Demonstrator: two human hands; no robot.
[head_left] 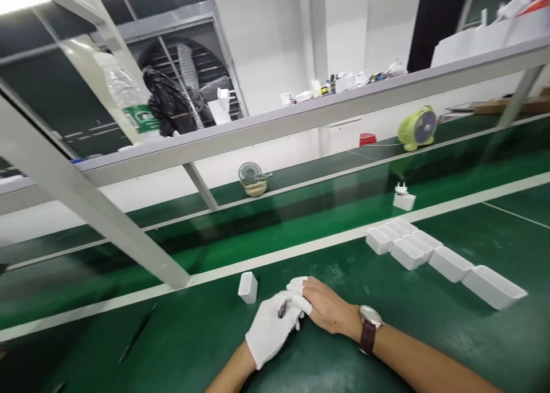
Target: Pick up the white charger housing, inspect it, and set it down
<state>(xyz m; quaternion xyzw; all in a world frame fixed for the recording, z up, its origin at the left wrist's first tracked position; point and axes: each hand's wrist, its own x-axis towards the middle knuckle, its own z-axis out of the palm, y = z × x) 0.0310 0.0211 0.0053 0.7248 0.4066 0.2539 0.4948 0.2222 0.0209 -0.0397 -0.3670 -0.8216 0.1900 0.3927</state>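
Observation:
My left hand [268, 331] wears a white glove and rests on the green table, fingers curled around a small dark part [282, 309]. My right hand [329, 310] is bare, with white cots on its fingertips and a watch on the wrist. Its fingertips touch the left hand's fingers, and what they grip is hidden. A white charger shell [248, 287] stands just left of both hands, apart from them.
Several white shells [406, 250] lie in rows at the right of the table [193, 335]. A white plug adapter [404, 200] sits on the green conveyor belt [301, 221] beyond. A slanted metal post [107, 221], a shelf rail and two small fans [251, 178] stand behind.

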